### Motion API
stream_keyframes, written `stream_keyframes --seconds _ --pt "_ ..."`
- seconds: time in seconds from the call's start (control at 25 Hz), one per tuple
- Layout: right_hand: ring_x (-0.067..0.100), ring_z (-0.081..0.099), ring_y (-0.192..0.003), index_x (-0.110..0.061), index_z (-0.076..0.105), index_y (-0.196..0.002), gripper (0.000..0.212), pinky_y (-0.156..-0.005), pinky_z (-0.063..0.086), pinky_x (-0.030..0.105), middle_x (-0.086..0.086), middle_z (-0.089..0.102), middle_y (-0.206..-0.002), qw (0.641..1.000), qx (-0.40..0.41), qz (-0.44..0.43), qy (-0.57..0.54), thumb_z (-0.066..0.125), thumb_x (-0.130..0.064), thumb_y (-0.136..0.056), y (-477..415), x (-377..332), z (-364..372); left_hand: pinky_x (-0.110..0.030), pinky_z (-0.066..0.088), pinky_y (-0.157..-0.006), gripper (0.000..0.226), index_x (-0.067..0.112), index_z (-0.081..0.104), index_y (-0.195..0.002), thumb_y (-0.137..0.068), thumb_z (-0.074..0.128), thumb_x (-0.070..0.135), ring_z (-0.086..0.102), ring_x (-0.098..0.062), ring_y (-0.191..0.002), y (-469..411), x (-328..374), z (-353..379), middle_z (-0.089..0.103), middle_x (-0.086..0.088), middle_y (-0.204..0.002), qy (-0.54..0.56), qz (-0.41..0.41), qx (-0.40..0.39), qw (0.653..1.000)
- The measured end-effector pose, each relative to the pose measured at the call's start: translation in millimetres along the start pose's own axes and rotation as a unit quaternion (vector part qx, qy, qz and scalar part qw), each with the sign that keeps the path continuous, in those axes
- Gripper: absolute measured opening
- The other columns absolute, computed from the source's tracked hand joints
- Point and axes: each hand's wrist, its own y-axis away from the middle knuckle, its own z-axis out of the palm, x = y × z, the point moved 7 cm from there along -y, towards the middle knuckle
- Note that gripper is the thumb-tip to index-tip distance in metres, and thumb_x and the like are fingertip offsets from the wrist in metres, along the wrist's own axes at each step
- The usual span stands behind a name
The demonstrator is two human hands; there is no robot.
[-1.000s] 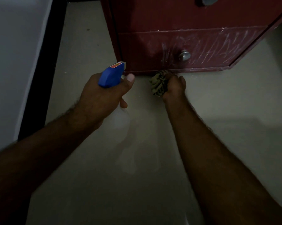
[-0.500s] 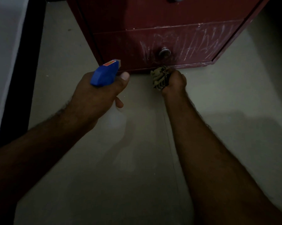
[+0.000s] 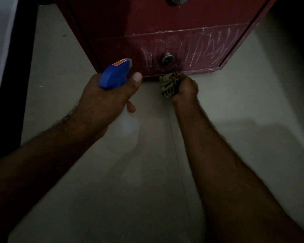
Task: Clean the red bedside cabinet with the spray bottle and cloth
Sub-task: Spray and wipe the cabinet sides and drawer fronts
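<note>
The red bedside cabinet point(image 3: 165, 23) stands on the floor ahead, its lower drawer point(image 3: 121, 50) streaked with pale marks around a round metal knob point(image 3: 168, 58). My left hand point(image 3: 104, 100) grips a spray bottle point(image 3: 115, 74) with a blue head; its nozzle points at the drawer's left part, and the pale body hangs below my fingers. My right hand point(image 3: 185, 89) holds a bunched olive cloth point(image 3: 168, 83) against the cabinet's bottom edge, just under the knob.
Pale tiled floor point(image 3: 147, 172) spreads below my arms. A dark vertical strip point(image 3: 16, 76) and a light wall point(image 3: 0, 41) run along the left. A second knob point(image 3: 180, 0) shows on the upper drawer at the top edge.
The view has shifted, so the cabinet sits lower and further right than half a second ago. Both hands keep their holds, with the cloth still at the cabinet's bottom edge.
</note>
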Motion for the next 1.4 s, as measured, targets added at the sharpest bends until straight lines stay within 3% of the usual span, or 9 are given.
stream_keyframes --seconds 0.12,0.32,0.56,0.68,0.8,0.88,1.08,1.28,1.4 --pt "0.056 0.068 -0.106 0.004 0.034 -0.155 0.117 -0.077 0.048 0.084 0.04 0.057 -0.134 0.998 0.01 -0.043 0.052 0.075 -0.003 -0.045 42.1 -7.5 9.4 -0.016 0.045 -0.064 0.017 0.044 0.049 -0.096 -0.089 0.063 0.052 0.069 -0.004 -0.063 -0.8 0.1 6.9 0.069 -0.015 -0.094 -0.006 -0.002 -0.001 1.0" --pt "0.052 0.066 -0.114 -0.005 0.032 -0.158 0.104 -0.088 0.05 0.077 0.034 0.053 -0.143 0.998 0.033 -0.03 -0.035 0.07 0.005 -0.062 56.0 -40.7 2.9 -0.024 0.051 -0.071 0.023 0.043 0.051 -0.105 -0.089 0.064 0.053 0.071 -0.012 -0.068 -4.8 1.2 16.1 0.07 -0.012 -0.087 0.004 0.012 -0.017 1.0" --pt "0.053 0.064 -0.118 -0.009 0.029 -0.158 0.094 -0.091 0.049 0.078 0.036 0.053 -0.142 0.997 0.04 -0.046 0.045 0.065 0.004 -0.072 81.6 -50.8 7.4 -0.03 0.054 -0.077 0.016 0.047 0.051 -0.091 -0.087 0.065 0.054 0.073 -0.017 -0.072 -4.5 -0.8 24.0 0.07 -0.017 -0.085 0.0 0.001 -0.027 1.0" --pt "0.049 0.063 -0.12 -0.01 0.031 -0.157 0.076 -0.098 0.05 0.071 0.031 0.055 -0.141 0.994 0.084 -0.051 -0.055 0.053 0.015 -0.089 92.4 -79.4 -3.7 -0.041 0.057 -0.083 0.017 0.046 0.052 -0.094 -0.087 0.066 0.053 0.072 -0.012 -0.068 -5.7 -3.0 26.2 0.07 -0.005 -0.077 0.001 -0.014 -0.022 1.0" --pt "0.056 0.068 -0.107 0.001 0.037 -0.152 0.099 -0.082 0.051 0.079 0.04 0.058 -0.133 0.997 0.052 -0.055 -0.02 0.071 0.004 -0.059 65.1 -68.4 -4.5 -0.048 0.059 -0.085 0.019 0.045 0.054 -0.096 -0.086 0.067 0.054 0.073 -0.016 -0.07 -5.7 -2.7 27.3 0.069 -0.005 -0.076 0.006 -0.015 -0.015 1.0" --pt "0.058 0.066 -0.109 -0.006 0.038 -0.152 0.114 -0.08 0.049 0.081 0.041 0.054 -0.138 0.998 0.027 -0.028 0.041 0.072 -0.001 -0.043 42.9 -45.2 -6.8 -0.049 0.059 -0.086 0.018 0.046 0.053 -0.095 -0.085 0.067 0.054 0.073 -0.016 -0.069 -6.8 -2.7 29.4 0.069 -0.007 -0.077 0.01 -0.014 -0.018 1.0" --pt "0.045 0.064 -0.119 -0.018 0.025 -0.162 0.082 -0.097 0.054 0.065 0.024 0.051 -0.146 0.992 0.108 -0.071 -0.018 0.053 0.015 -0.092 103.6 -92.4 -8.5 -0.046 0.058 -0.085 0.048 0.031 0.056 -0.131 -0.088 0.067 0.05 0.073 -0.021 -0.072 -7.7 -2.9 33.4 0.07 -0.006 -0.075 0.013 -0.018 -0.026 0.999" --pt "0.056 0.069 -0.104 0.001 0.029 -0.158 0.1 -0.072 0.055 0.075 0.041 0.056 -0.135 0.995 0.072 -0.049 0.047 0.063 0.003 -0.064 66.3 -70.9 -15.2 -0.05 0.057 -0.088 0.023 0.038 0.059 -0.098 -0.084 0.068 0.055 0.073 -0.018 -0.071 -9.0 -5.4 36.4 0.07 -0.007 -0.075 0.008 -0.029 -0.027 0.999" --pt "0.047 0.069 -0.106 -0.01 0.023 -0.163 0.095 -0.082 0.06 0.065 0.031 0.055 -0.14 0.995 0.066 -0.049 0.059 0.066 0.008 -0.079 101.3 -86.5 -3.4 -0.055 0.057 -0.089 0.017 0.047 0.058 -0.092 -0.084 0.07 0.055 0.074 -0.02 -0.071 -11.1 -5.0 41.7 0.069 -0.002 -0.069 0.022 -0.02 -0.03 0.999"
